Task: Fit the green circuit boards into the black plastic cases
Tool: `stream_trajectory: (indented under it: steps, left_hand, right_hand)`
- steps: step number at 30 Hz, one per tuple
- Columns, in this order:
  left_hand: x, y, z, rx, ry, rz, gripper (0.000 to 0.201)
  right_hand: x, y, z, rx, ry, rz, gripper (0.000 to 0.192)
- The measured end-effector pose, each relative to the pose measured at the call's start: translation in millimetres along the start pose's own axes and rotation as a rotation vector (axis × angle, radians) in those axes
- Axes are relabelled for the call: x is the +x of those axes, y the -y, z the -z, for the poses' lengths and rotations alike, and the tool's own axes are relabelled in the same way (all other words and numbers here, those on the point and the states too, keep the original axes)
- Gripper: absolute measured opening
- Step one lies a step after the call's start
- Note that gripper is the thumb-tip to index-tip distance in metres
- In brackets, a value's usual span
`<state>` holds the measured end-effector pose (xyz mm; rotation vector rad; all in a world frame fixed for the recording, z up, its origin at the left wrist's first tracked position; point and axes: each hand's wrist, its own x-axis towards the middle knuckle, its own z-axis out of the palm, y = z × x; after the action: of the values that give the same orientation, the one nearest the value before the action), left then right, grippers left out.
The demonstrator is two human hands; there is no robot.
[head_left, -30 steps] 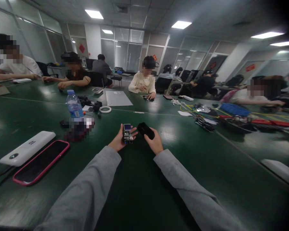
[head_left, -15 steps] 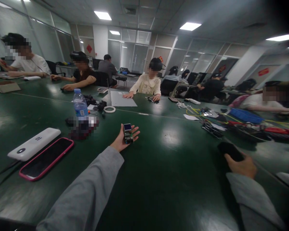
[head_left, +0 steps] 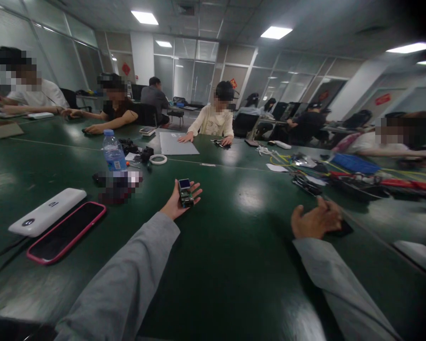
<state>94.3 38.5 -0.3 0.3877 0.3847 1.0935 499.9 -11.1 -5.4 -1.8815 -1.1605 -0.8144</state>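
Note:
My left hand is palm up over the green table. On it rests a small circuit board with a little dark screen at its top, held at the side by the thumb while the fingers stretch out. My right hand is off to the right, thumb and fingers apart, with nothing visible in it. Behind that hand, partly covered by it, a flat black object lies on the table; its kind cannot be made out.
To the left lie a white power bank and a pink-edged phone. Beyond them stand a water bottle and a tape roll. Cables and a blue tray spread at far right. A person sits opposite, hands on a grey panel.
My right hand has let go of the black object, which now lies on the table, and has moved left. My left hand still holds the circuit board.

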Motion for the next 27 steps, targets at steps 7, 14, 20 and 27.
stream_trajectory:
  steps: [7, 14, 20, 27]
  left_hand:
    - [-3.8, 4.0, 1.5, 0.042, -0.034, 0.007, 0.063]
    - [-16.9, -1.4, 0.2, 0.049, -0.007, 0.078, 0.077]
    - [-25.9, -6.1, -23.4, 0.035, -0.03, -0.084, 0.061]
    - [-25.0, 2.9, -39.6, 0.196, 0.091, -0.037, 0.067]
  right_hand:
    - [-89.6, 195.0, 51.9, 0.541, 0.371, 0.577, 0.052]
    - [-113.3, 273.0, 53.9, 0.733, 0.563, 0.751, 0.046]
    - [-100.6, 256.4, 17.2, 0.98, 0.658, 0.357, 0.043]
    - [-99.3, 249.0, -4.0, 1.038, 0.763, -0.127, 0.063]
